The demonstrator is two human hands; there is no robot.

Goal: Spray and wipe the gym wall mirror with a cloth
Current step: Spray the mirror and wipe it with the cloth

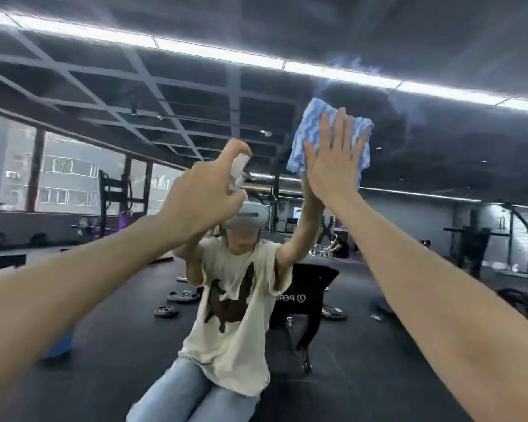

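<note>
Cloth flat on the glass, sprayer held just to its left

Our right hand presses the blue-and-white cloth flat against the mirror with fingers spread – palm on it, not clenched – high up toward the mirror's top edge. Our left hand grips the white spray bottle (forefinger curled over its head), lower and to the left of the cloth. We judge the right hand nearer the glass, so the wipe falls to it – the nozzle's aim we cannot tell.

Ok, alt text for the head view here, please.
A person's right hand presses a blue-and-white cloth flat against a gym wall mirror, while the left hand holds a white spray bottle beside it. Their reflection and gym equipment show in the glass.
</note>
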